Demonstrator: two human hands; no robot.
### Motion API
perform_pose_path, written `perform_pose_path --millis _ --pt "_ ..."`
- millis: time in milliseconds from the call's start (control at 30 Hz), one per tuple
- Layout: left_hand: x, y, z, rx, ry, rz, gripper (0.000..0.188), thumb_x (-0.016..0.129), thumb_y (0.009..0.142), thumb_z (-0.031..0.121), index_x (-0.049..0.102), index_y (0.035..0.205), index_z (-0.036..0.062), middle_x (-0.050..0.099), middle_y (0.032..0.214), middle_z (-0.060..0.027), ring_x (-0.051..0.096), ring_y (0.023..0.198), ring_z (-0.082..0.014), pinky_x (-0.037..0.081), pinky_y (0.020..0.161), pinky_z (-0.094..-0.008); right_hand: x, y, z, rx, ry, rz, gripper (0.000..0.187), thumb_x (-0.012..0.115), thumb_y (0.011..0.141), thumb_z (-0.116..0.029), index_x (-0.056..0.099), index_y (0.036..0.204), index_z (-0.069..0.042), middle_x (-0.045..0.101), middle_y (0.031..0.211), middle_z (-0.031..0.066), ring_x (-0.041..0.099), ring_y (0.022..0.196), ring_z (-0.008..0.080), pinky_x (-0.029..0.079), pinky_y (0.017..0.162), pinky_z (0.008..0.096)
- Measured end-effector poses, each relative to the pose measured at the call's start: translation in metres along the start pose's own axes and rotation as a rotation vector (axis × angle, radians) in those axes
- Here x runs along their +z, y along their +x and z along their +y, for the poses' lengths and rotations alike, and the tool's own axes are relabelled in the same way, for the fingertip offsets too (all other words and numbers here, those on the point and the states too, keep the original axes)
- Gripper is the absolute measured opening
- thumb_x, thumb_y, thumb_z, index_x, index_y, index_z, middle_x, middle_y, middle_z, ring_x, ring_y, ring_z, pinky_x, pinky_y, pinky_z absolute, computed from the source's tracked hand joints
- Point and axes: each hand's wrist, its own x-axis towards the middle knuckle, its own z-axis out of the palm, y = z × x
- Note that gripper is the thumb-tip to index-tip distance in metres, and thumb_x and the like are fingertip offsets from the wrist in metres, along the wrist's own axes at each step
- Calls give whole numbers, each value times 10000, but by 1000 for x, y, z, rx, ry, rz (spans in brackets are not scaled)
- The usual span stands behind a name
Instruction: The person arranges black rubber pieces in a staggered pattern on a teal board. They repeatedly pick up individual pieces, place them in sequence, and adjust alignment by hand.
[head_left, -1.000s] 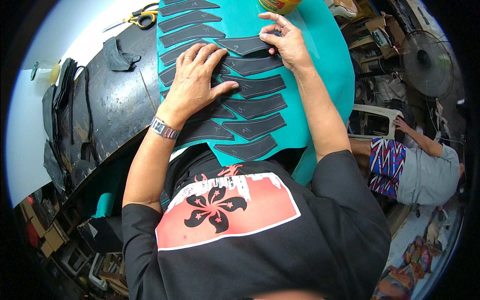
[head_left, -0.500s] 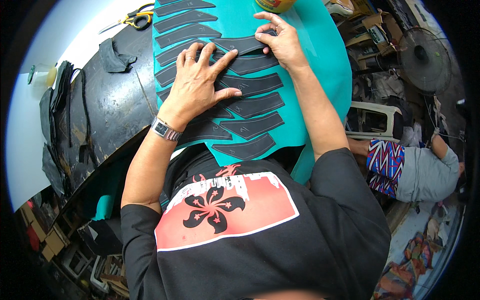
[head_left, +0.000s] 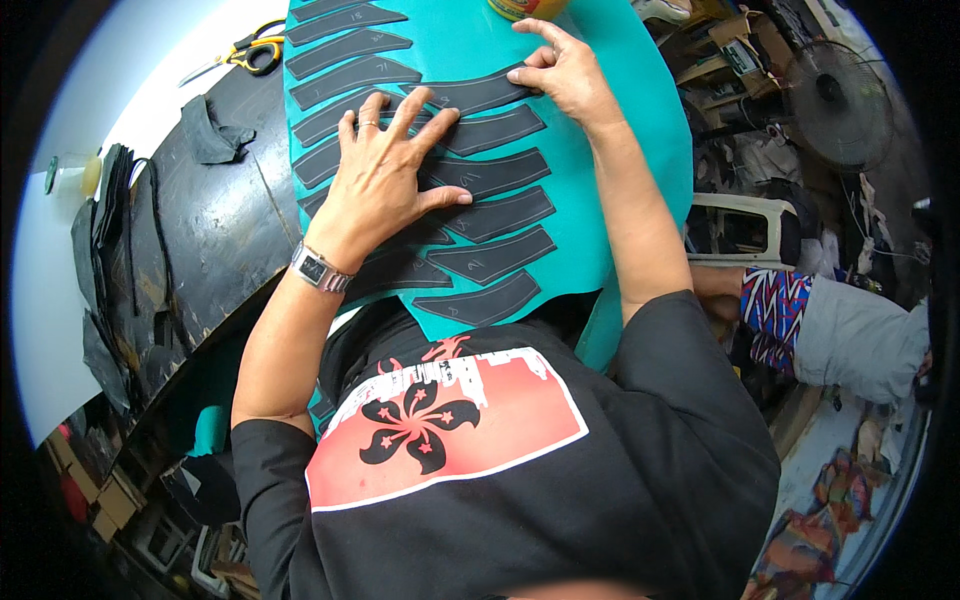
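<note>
Black curved strips with pale stitch-like lines near their edges lie in two columns on a teal sheet (head_left: 610,230). My left hand (head_left: 392,180) rests palm down with its fingers spread over the strips, its fingertips at the left end of the topmost strip (head_left: 470,93) in the right column. At that strip's far right end my right hand (head_left: 565,75) has thumb and forefinger closed on the tip, the other fingers raised. Below it, a second strip (head_left: 500,130) lies close by. Parts of several strips are hidden under my left hand.
Yellow-handled scissors (head_left: 258,50) lie at the far left, near a scrap of black material (head_left: 213,133). A yellow tub (head_left: 525,8) stands at the sheet's far edge. More black pieces (head_left: 97,250) are piled at left. Beyond the sheet at right are a fan (head_left: 835,105) and another person (head_left: 850,330).
The topmost strip's right end has come down flatter against the sheet, with my right hand still at its tip. The view has shifted slightly; my left hand stays spread over the strips.
</note>
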Motion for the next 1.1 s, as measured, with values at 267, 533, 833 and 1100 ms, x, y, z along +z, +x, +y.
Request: perform_pose_path --millis 267,533,833,1100 --pt "-3 2 2 -7 23 -56 892 737 719 677 511 1444 210 430 1530 -104 383 1357 -415 292 1117 -598 7 -7 -3 -23 -181 72 594 764 800 -35 573 1359 -105 624 744 18 596 685 140 515 667 299" --pt "1 -3 -2 -1 9 -27 904 711 731 698 481 1464 221 416 1538 -113 365 1367 -420 273 1118 -621 22 -33 -27 -454 -411 90 722 711 885 -327 387 1512 -175 494 1444 186 482 1329 361 405 1092 458" --pt "6 3 -24 -74 -41 86 683 564 920 601 560 1385 99 518 1466 -105 460 1324 -303 333 1077 -482 12 -75 -18 -156 -856 -155 825 402 956 -679 201 1597 -199 340 1596 108 293 1485 307 50 1183 654" --pt "-16 -26 -50 -174 -309 286 495 727 888 354 611 1281 76 650 1240 -170 600 1157 -337 468 981 -441 62 -24 -78 -492 -91 -55 721 702 922 -277 349 1539 -160 605 1331 184 564 1275 280 395 1095 483"
